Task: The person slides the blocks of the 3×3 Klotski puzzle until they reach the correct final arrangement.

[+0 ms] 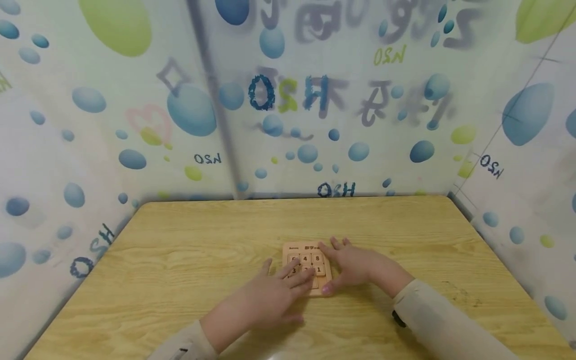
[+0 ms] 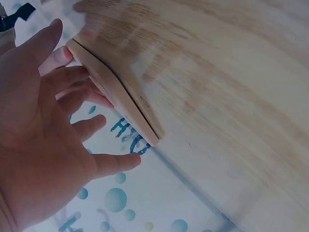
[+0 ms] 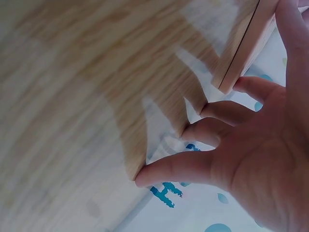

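Sitting flat on the table (image 1: 216, 240): a number puzzle (image 1: 311, 263)

The puzzle lay a little right of the table's middle, apart from the far edge and both side edges; wood-grain surface stretched between it and each of them. The near edge was out of sight. Its square tiles (image 1: 305, 258) sat within a pale wooden frame (image 1: 299, 248); 3, 4, 8 and 1 could be read, while the lower ones were partly hidden.

What stood in the way was the left hand (image 1: 270, 302), reaching across the lower left of the puzzle and covering part of its tiles. The right hand (image 1: 360, 265) took up the right side. Dark marks (image 1: 463, 295) showed on the wood farther right. Light sleeves (image 1: 445, 320) covered both forearms, with a black item (image 1: 398, 319) at the right cuff. Beyond the far edge rose a wall (image 1: 382, 200) printed with bubbles and lettering.

The left fingers were spread wide, gripping nothing; two reached over the tiles, though whether they pressed down could not be told. The right fingers were also well spread: thumb near the lower right corner, forefinger at the upper right one, both touching the frame, the other fingertips resting on the table.
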Demonstrator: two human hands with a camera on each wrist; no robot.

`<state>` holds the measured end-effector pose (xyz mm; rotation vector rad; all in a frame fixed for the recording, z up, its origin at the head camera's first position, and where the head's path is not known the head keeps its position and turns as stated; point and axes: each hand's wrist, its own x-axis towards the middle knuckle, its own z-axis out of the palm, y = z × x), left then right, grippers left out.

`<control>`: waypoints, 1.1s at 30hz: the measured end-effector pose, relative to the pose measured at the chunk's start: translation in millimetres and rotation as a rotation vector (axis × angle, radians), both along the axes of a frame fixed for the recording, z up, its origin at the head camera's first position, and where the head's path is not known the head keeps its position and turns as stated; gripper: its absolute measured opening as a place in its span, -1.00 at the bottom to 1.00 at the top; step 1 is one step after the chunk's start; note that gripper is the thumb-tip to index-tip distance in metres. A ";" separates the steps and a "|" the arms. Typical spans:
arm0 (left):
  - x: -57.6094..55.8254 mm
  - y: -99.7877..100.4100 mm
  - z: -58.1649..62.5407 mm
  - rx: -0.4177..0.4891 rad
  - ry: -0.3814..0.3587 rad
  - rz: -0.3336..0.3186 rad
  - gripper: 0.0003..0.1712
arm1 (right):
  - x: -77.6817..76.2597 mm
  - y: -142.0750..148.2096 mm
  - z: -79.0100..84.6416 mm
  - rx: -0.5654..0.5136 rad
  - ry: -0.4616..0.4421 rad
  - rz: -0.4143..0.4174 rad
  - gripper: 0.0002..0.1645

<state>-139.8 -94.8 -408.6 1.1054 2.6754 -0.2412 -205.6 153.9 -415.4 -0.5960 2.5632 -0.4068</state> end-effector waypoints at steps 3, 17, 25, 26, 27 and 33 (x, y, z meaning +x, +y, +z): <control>-1.2 1.5 -2.9 0.013 0.015 -0.018 -0.14 | -0.3 -1.0 -0.6 0.006 0.000 -0.004 0.42; 4.0 -2.8 -3.7 -0.013 0.011 0.050 -0.04 | 1.0 -1.5 -3.4 0.010 0.004 -0.032 0.42; 18.8 -5.4 -0.6 0.036 -0.047 0.022 -0.06 | 1.0 -2.6 -0.1 0.005 0.014 -0.028 0.41; 19.6 -5.6 -0.4 0.040 -0.045 0.019 -0.06 | 1.0 -2.8 0.0 0.008 0.013 -0.028 0.41; 19.7 -5.9 -0.4 0.046 -0.043 0.023 -0.06 | 0.9 -2.9 0.0 0.010 0.013 -0.028 0.41; 14.3 -11.8 -0.5 0.051 0.054 0.065 -0.05 | 0.4 -3.2 -1.5 0.027 0.001 -0.034 0.40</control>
